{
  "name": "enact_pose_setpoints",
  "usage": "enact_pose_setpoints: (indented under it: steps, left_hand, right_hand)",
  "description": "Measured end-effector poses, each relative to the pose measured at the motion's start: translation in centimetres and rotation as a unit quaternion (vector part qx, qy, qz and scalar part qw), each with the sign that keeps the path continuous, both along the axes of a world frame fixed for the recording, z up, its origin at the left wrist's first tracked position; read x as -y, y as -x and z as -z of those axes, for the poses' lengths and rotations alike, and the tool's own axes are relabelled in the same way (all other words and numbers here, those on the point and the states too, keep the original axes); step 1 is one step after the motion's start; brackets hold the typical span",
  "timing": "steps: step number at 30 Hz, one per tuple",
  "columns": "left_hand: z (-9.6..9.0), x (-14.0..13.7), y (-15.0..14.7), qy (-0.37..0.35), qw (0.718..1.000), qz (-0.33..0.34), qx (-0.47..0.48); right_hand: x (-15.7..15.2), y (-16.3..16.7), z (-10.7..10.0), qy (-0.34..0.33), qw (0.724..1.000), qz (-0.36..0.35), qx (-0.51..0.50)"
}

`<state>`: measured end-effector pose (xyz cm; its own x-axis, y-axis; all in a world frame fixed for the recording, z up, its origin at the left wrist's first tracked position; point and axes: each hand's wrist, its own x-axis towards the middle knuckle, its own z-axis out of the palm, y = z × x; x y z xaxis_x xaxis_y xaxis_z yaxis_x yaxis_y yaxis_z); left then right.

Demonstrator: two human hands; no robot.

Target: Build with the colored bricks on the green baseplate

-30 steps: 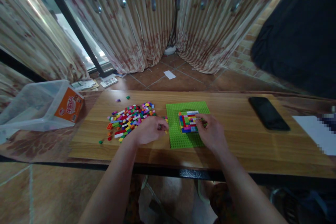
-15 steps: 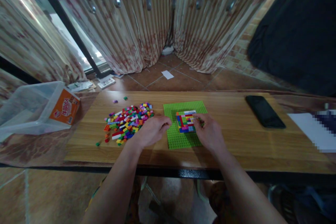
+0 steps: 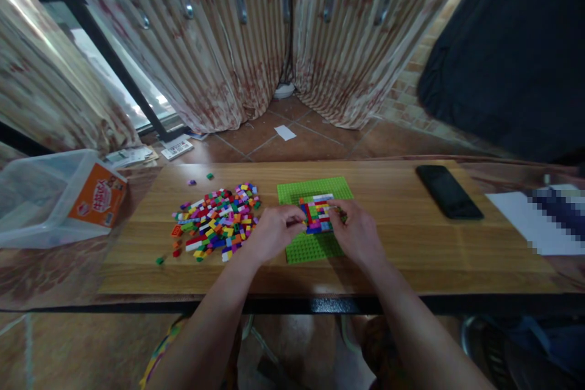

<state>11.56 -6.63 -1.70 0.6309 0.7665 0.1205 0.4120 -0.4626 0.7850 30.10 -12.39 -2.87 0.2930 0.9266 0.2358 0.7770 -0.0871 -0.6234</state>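
A flat, many-coloured structure of toy building bricks sits over the green studded baseplate. My right hand grips its right edge, thumb and fingers curled around that side. At the left edge, my left hand is closed in a pinch with its fingertips right by the bricks; whatever is between them is too small to make out. Left of my left hand lies a loose pile of small coloured bricks.
A clear plastic box with an orange label stands at the table's left end. On the right lie a black phone and white paper. A few stray bricks, including a green one, lie around the pile on the wooden tabletop.
My left hand has moved right, from the baseplate's left edge up to the brick structure's left side. My right hand stays at the right edge. The whole view has shifted slightly.
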Motion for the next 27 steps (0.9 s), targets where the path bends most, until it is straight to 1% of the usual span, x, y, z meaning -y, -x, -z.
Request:
enact_pose_setpoints:
  steps: [4,6,15,27]
  left_hand:
    - [0.26,0.18,-0.40,0.051,0.998,-0.012,0.026]
    - [0.35,0.31,-0.54,0.064,0.997,-0.017,0.032]
    - [0.41,0.57,-0.79,0.062,0.996,-0.038,0.054]
    - [0.46,0.61,-0.60,0.074,0.995,-0.021,0.069]
  right_hand:
    - [-0.03,-0.01,0.01,0.003,1.000,0.000,-0.003]
    - [-0.03,0.00,0.00,0.001,1.000,-0.002,-0.003]
    - [0.02,-0.08,-0.02,0.001,1.000,-0.008,0.000]
    - [0.00,-0.08,0.01,-0.005,1.000,-0.011,-0.003]
